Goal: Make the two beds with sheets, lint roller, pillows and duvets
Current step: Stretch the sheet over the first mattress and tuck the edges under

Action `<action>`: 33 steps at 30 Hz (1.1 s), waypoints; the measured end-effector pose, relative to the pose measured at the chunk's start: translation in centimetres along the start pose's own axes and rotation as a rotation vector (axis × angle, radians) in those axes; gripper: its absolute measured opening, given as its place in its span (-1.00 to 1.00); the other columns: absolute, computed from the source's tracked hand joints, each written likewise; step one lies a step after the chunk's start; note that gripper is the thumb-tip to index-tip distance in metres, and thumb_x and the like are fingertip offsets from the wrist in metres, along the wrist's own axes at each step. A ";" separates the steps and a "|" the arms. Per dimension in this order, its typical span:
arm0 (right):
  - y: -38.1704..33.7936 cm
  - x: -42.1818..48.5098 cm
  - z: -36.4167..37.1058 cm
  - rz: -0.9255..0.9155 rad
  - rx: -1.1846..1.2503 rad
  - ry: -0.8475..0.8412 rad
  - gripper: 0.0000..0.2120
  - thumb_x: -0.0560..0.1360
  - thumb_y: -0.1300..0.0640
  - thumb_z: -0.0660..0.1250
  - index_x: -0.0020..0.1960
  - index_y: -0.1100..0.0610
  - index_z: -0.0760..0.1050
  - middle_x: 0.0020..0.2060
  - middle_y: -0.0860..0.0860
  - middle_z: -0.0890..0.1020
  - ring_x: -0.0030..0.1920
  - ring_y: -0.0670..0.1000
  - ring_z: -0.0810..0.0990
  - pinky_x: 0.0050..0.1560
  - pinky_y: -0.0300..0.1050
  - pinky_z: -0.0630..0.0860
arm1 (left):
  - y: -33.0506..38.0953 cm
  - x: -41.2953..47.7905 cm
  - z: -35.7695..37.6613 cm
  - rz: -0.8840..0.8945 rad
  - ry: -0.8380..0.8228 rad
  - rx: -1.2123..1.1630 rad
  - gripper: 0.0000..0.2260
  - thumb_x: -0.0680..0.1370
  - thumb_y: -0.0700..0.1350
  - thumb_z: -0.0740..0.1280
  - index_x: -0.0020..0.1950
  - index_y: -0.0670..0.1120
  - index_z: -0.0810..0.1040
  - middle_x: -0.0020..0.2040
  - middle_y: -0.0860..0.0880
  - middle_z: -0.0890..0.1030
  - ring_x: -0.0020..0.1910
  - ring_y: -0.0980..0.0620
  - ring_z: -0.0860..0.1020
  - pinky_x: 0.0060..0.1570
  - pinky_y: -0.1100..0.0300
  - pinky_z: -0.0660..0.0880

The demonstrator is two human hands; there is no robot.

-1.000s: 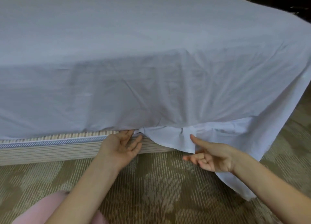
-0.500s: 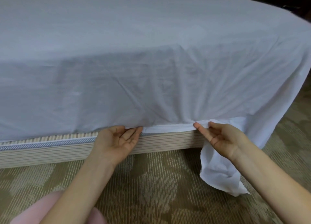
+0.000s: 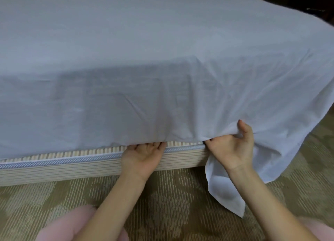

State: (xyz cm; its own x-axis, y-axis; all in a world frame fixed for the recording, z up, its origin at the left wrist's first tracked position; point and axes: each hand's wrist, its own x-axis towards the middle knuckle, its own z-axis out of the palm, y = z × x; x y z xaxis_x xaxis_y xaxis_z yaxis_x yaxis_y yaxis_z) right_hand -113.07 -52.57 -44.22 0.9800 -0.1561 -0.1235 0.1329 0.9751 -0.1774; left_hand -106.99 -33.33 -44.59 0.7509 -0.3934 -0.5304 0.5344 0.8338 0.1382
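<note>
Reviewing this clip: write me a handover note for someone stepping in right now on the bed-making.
Left hand: palm up, fingertips under the sheet edge above the striped base.
Right hand: grips a bunched fold of sheet near the corner.
Done: sheet spread, edge tucked up to the hands.
To do: tuck the hanging corner flap; pillows, duvets, lint roller not in view.

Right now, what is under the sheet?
Below the sheet a striped base with blue piping peeks out. The left hand has its fingertips under the edge; the right hand grips the hem. Anything higher up is covered and cannot be seen.
</note>
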 end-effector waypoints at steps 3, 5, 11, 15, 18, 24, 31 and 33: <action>-0.1 0.5 -0.6 0.013 0.018 -0.032 -0.38 0.31 0.07 0.35 0.38 0.07 0.39 0.36 0.06 0.44 0.39 0.14 0.38 0.46 0.11 0.14 | -0.4 0.6 0.3 -0.001 -0.032 -0.025 -0.59 0.65 -0.01 -0.03 0.27 -0.15 0.51 0.16 -0.22 0.61 0.21 -0.18 0.51 0.36 -0.12 0.28; -0.9 0.4 -0.4 0.058 -0.065 0.010 -0.26 0.23 0.10 0.40 0.42 0.05 0.34 0.36 0.06 0.44 0.38 0.14 0.39 0.45 0.11 0.16 | -0.4 0.5 0.4 -0.002 -0.039 -0.019 -0.59 0.64 0.00 -0.03 0.26 -0.14 0.51 0.15 -0.22 0.61 0.21 -0.18 0.50 0.36 -0.12 0.28; -4.4 -1.2 -0.5 0.148 -0.378 0.232 -0.08 -0.10 0.34 0.56 0.27 0.26 0.46 0.25 0.20 0.54 0.21 0.20 0.56 0.24 0.11 0.47 | -0.3 0.3 0.2 0.001 -0.033 -0.004 -0.61 0.64 -0.01 0.00 0.23 -0.15 0.53 0.15 -0.20 0.61 0.20 -0.17 0.51 0.34 -0.12 0.30; -4.4 -1.3 -0.7 -0.020 -0.218 0.273 -0.12 -0.03 0.39 0.43 0.31 0.26 0.43 0.22 0.19 0.56 0.21 0.21 0.56 0.32 0.14 0.36 | -0.7 0.8 0.0 0.004 -0.054 -0.020 -0.61 0.64 0.01 0.01 0.23 -0.11 0.54 0.14 -0.18 0.63 0.20 -0.16 0.52 0.34 -0.12 0.31; -3.9 -0.5 -0.3 -0.062 -0.159 0.252 -0.35 0.11 0.38 0.23 0.22 0.23 0.47 0.22 0.14 0.57 0.24 0.20 0.54 0.34 0.15 0.34 | -1.3 1.1 0.0 0.022 -0.070 -0.042 -0.61 0.62 0.04 0.02 0.27 -0.06 0.52 0.16 -0.14 0.62 0.23 -0.15 0.51 0.36 -0.12 0.28; -4.7 -2.2 0.7 0.066 -0.459 0.404 -0.52 0.18 0.34 0.33 0.11 0.24 0.54 0.20 0.15 0.58 0.21 0.15 0.57 0.33 0.10 0.39 | -1.3 0.1 1.4 0.023 0.030 -0.011 -0.60 0.60 0.08 0.01 0.31 0.01 0.48 0.29 -0.04 0.53 0.29 -0.08 0.45 0.38 -0.02 0.26; -4.7 -4.9 1.6 0.290 -1.049 1.017 -0.84 0.52 0.23 0.28 0.10 0.19 0.48 -0.09 0.10 0.63 -0.08 0.08 0.59 -0.08 0.06 0.46 | -5.6 -2.8 3.1 -0.510 0.005 0.393 -0.60 0.66 -0.09 0.00 0.40 -0.30 0.32 0.38 -0.19 0.43 0.40 -0.14 0.36 0.33 0.03 0.26; -5.2 -5.1 2.8 0.308 -1.196 1.117 -0.75 0.50 0.18 0.35 0.14 0.23 0.44 -0.13 0.11 0.60 -0.16 0.08 0.57 -0.02 0.04 0.44 | -7.2 -3.2 4.1 -0.612 -0.048 0.495 -0.62 0.66 -0.12 0.00 0.38 -0.30 0.33 0.35 -0.20 0.46 0.37 -0.16 0.40 0.28 0.02 0.30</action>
State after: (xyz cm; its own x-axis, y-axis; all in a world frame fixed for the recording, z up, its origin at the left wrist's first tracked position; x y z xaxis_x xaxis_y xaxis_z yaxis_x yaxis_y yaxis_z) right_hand -118.39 -56.40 -39.94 0.2949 -0.5360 -0.7910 -0.7298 0.4080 -0.5486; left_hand -111.62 -39.65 -40.49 0.2776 -0.7523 -0.5974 0.9603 0.1991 0.1956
